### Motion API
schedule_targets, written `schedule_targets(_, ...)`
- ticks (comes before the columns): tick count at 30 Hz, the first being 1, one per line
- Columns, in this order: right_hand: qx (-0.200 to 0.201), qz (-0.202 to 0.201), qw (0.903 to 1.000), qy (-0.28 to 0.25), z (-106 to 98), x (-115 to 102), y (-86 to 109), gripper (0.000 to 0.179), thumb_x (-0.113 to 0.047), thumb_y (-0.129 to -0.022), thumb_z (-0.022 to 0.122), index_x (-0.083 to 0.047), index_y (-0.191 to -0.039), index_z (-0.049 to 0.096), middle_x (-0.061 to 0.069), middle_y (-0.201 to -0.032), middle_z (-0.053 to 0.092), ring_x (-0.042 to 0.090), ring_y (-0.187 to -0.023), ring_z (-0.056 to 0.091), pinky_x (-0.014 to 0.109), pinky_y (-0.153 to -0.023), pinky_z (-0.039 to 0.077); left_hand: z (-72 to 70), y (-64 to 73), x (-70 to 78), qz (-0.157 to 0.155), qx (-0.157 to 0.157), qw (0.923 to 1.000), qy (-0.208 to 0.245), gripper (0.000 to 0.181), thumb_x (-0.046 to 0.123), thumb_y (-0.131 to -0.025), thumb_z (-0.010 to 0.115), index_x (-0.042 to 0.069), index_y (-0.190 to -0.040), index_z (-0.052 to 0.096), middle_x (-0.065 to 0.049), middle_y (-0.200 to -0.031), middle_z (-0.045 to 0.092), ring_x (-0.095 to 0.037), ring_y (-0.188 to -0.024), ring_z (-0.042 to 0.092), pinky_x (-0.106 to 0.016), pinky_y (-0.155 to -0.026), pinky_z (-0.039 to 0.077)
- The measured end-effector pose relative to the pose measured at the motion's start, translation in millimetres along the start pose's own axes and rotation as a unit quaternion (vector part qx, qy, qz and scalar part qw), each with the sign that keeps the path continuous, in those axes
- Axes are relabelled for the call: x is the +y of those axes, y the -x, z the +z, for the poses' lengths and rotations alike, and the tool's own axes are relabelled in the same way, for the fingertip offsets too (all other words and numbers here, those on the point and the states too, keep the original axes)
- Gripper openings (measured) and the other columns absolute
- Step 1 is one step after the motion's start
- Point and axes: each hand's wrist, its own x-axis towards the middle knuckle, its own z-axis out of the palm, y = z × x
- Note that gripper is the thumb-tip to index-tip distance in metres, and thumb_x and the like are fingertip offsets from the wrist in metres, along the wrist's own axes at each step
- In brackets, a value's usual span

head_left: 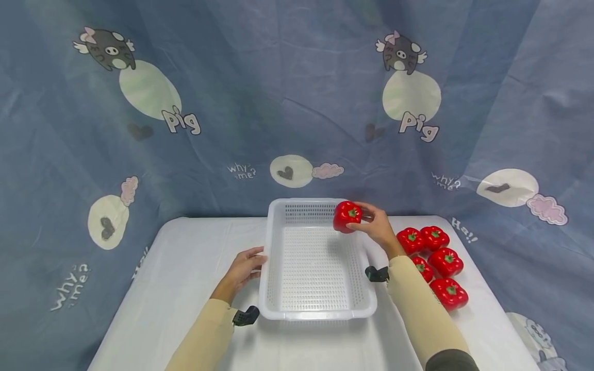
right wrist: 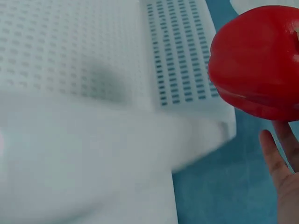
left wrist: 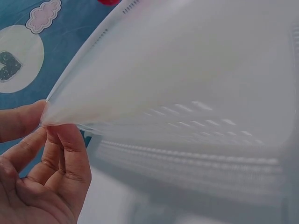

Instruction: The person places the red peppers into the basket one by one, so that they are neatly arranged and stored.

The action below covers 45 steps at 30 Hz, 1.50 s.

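A white perforated plastic basket [head_left: 320, 314] stands on the table with nothing inside it. My left hand [head_left: 246, 268] pinches the basket's left rim between thumb and fingers, which the left wrist view shows close up at the hand [left wrist: 51, 168]. Over the basket's far right corner, my right hand [head_left: 377, 226] holds a glossy red bell pepper [head_left: 347, 216] with its green stem end showing. In the right wrist view the pepper [right wrist: 259, 65] hangs above the rim, and only part of the hand [right wrist: 285, 163] shows.
Several more red bell peppers [head_left: 445, 262] lie grouped on the table's right side, partly behind my right forearm. The white-covered table [head_left: 195, 268] ends at a blue patterned curtain [head_left: 260, 118] behind and at the sides.
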Motion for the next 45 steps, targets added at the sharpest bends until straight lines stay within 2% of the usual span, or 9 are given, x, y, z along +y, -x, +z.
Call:
schedule_targets(12,-0.024,0.006,0.9997,-0.002,37.3,-0.4,-9.7,0.067,-0.010,-0.081,0.077,-0.010,-0.141,0.047,0.016,-0.143,0.044,0.041,-0.127,0.045,0.050,-0.099,0.046,-1.1,0.3,0.7,-0.002,-0.004,1.0000,0.001,0.045,0.011,-0.092,0.061,0.001,-0.134,0.052,-0.015,-0.109,0.067,-0.018,-0.081,0.065,-0.028,-0.069,0.055)
schedule_targets(26,-0.040,0.011,0.9989,0.024,61.8,2.5,-28.3,0.065,-0.008,-0.078,0.079,-0.008,-0.136,0.051,0.016,-0.136,0.050,0.039,-0.124,0.049,0.049,-0.097,0.048,-2.6,1.1,1.8,0.000,-0.015,0.9999,0.001,0.045,0.011,-0.092,0.061,0.000,-0.134,0.052,-0.013,-0.106,0.067,-0.018,-0.082,0.065,-0.027,-0.067,0.055)
schedule_targets(32,-0.030,0.001,0.9993,0.021,75.7,5.8,-35.9,0.066,-0.007,-0.077,0.079,-0.008,-0.137,0.050,0.016,-0.138,0.049,0.039,-0.126,0.048,0.049,-0.100,0.046,-4.6,0.4,1.9,0.005,-0.013,0.9999,-0.001,0.045,0.010,-0.092,0.061,0.001,-0.135,0.051,-0.014,-0.108,0.067,-0.018,-0.083,0.066,-0.027,-0.067,0.055)
schedule_targets(39,-0.021,0.020,0.9994,0.021,92.5,12.1,-40.5,0.067,-0.006,-0.076,0.080,-0.009,-0.137,0.050,0.014,-0.139,0.048,0.037,-0.127,0.047,0.048,-0.099,0.047,-6.6,0.4,-3.5,-0.001,-0.015,0.9999,-0.006,0.046,0.011,-0.093,0.061,0.000,-0.136,0.050,-0.016,-0.110,0.067,-0.018,-0.084,0.066,-0.028,-0.068,0.056)
schedule_targets(45,-0.013,0.022,0.9996,0.015,103.5,11.4,-43.4,0.068,-0.003,-0.075,0.080,-0.009,-0.136,0.051,0.013,-0.139,0.049,0.034,-0.127,0.047,0.047,-0.100,0.046,-3.8,-0.9,-1.3,-0.002,-0.011,0.9999,-0.007,0.045,0.011,-0.092,0.062,0.001,-0.135,0.051,-0.014,-0.109,0.068,-0.019,-0.083,0.066,-0.028,-0.068,0.055)
